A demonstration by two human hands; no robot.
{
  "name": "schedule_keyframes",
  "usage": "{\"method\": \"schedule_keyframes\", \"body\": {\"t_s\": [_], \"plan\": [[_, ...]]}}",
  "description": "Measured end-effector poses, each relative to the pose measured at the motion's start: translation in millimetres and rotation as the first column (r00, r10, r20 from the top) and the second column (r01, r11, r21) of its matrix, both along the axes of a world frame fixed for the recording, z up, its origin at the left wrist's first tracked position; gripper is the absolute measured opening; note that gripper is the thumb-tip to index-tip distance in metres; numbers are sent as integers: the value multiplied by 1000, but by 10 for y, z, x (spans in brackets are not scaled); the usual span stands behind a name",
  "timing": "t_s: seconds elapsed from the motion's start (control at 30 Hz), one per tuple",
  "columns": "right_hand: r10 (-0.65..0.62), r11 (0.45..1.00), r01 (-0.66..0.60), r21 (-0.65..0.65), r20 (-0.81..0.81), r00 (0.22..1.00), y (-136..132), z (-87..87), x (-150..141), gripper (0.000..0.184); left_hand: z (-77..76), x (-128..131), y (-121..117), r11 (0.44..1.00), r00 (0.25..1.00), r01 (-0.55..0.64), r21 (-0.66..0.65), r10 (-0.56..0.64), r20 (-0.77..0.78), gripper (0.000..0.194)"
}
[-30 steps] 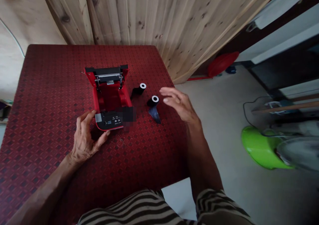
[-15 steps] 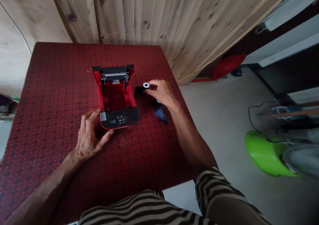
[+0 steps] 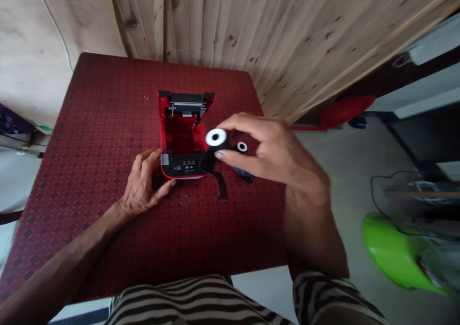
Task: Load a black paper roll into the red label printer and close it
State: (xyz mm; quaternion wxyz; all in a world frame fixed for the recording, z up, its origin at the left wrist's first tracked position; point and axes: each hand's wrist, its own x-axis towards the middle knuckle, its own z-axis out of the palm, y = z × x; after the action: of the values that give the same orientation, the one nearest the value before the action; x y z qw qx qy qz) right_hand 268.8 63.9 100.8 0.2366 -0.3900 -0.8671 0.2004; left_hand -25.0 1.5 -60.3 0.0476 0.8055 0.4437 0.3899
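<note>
Head view, desk: the patterned red desk (image 3: 108,123) carries a red box (image 3: 185,164) with an open lid (image 3: 187,101), standing nearer the far edge than the near edge and somewhat right of centre.
Left hand: the left hand (image 3: 141,191) lies around the box's front left corner, fingers at its side, thumb at its front edge, with a wide gap between thumb and fingers.
Right hand: the right hand (image 3: 276,145) pinches a dark roll (image 3: 216,144) with a white end between thumb and fingers.
Roll in hand: beside the box's right side as seen from above; whether it touches the box cannot be told. A dark loose strip (image 3: 222,186) hangs from it towards the desk's near edge.
Second roll: another roll (image 3: 242,147) shows under the right hand, between the box and the desk's right edge, partly hidden.
Grip risk: the pinch looks narrow, so the roll could slip if the thumb eases.
Strip risk: the dangling strip could catch on the box's front right corner and unwind further.
Lid risk: a knock by the right hand could tip the lid down.
Edge risk: a brush of the wrist could push the second roll off the right edge.
</note>
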Motion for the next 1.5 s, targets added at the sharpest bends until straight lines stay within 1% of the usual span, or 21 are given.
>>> {"method": "schedule_keyframes", "body": {"t_s": [0.07, 0.13, 0.2, 0.3, 0.37, 0.43, 0.5, 0.63, 0.87, 1.0, 1.13, 1.23, 1.33, 1.4, 1.47, 1.5], "plan": [[31, 999, -35, 41, 98, 995, 127, -168, -246, 19, -2, -1, -9, 1000, 1000, 7, -24, -6, 10, 79], [30, 998, -42, 53, 201, 979, 247, -311, -454, 18, -4, -1, -16, 998, 1000, 15, -53, -14, 27, 78], [3, 998, -22, 57, 325, 946, 318, -372, -602, 17, -4, 3, -20, 998, 999, 15, -68, -12, 35, 79], [-46, 999, 29, 41, 521, 852, 333, -324, -743, 18, -5, 10, -22, 997, 999, 8, -71, -5, 33, 81], [-54, 998, 60, 11, 612, 789, 317, -269, -815, 21, -6, 11, -23, 997, 999, 11, -76, -9, 32, 81], [-49, 997, 73, -10, 657, 753, 309, -243, -876, 23, -6, 10, -23, 997, 999, 15, -73, -13, 32, 81], [-44, 997, 75, -18, 671, 740, 318, -255, -922, 22, -5, 7, -22, 997, 999, 16, -70, -14, 34, 81], [-50, 996, 86, -21, 661, 748, 365, -335, -962, 24, -6, 6, -19, 997, 999, 18, -68, -16, 31, 81], [-28, 996, 74, -39, 678, 735, 442, -472, -980, 38, -14, 5, -17, 997, 999, 23, -68, -21, 37, 80], [-26, 997, 69, -38, 667, 745, 459, -527, -988, 38, -4, 6, -19, 998, 999, 19, -66, -17, 32, 81], [-9, 995, 69, -72, 627, 779, 434, -492, -936, 31, 6, 3, -15, 998, 999, 19, -60, -17, 34, 82], [47, 995, 7, -102, 525, 850, 363, -407, -808, 34, 5, 8, -11, 998, 999, 17, -66, -14, 40, 82], [122, 990, -91, -106, 343, 931, 228, -344, -649, 41, -5, 15, -18, 998, 1000, 9, -60, -8, 30, 83], [154, 986, -136, -92, 228, 961, 119, -353, -572, 32, -12, 8, -28, 998, 1000, 11, -58, -10, 28, 82], [130, 991, -125, -41, 160, 979, 21, -413, -536, 20, -3, -21, -24, 997, 998, 29, -67, -25, 54, 79], [102, 995, -103, -4, 143, 984, -19, -456, -532, 17, 17, -44, -6, 997, 996, 32, -73, -26, 90, 79]]}}
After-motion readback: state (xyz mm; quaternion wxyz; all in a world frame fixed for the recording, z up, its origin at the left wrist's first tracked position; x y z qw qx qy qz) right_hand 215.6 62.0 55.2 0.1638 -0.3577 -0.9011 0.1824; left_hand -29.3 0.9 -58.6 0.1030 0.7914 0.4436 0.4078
